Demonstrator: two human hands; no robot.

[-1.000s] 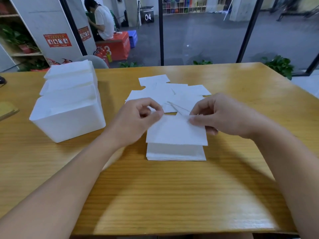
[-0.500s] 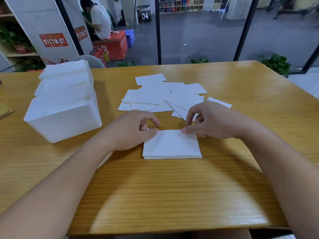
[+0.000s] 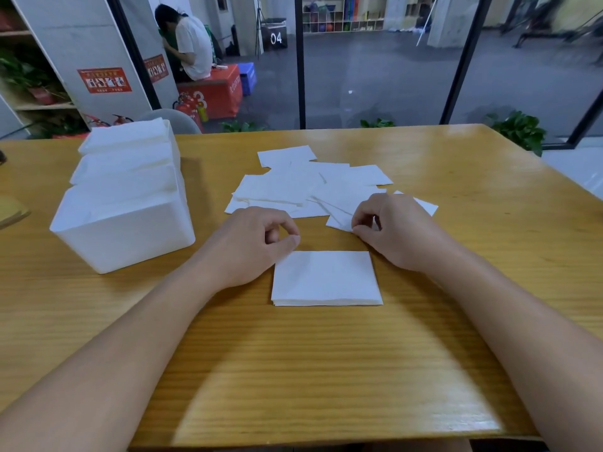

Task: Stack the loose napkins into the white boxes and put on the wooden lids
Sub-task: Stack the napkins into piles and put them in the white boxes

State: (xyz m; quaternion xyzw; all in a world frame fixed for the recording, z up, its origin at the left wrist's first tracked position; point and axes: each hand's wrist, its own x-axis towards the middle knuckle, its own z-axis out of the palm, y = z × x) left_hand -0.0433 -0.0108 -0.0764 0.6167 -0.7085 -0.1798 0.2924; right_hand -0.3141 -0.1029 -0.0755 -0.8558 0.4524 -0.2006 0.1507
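While loose napkins (image 3: 303,187) lay scattered on worktop (image 3: 326,370), small squared stack (image 3: 326,278) formed; white boxes (image 3: 125,197) looked filled, unlidded. Right hand (image 3: 396,231) pinched napkin corner; left hand (image 3: 253,244) curled, empty.

Place: a workplace or activity hall, not a home.
Table: a long wooden table (image 3: 326,370) stands against a glass wall with black frames (image 3: 299,60).
Floor beyond: a wide dark grey floor (image 3: 375,76) runs deep into the room.
Storage: cubby shelves (image 3: 342,14) with coloured items line the far wall.
Safety gear: fire extinguishers (image 3: 186,107) stand by a pillar that carries red notices (image 3: 104,80).
Seating: a person (image 3: 191,47) sits on a red numbered box (image 3: 212,94).
Greenery: potted plants (image 3: 518,128) sit along the glass.
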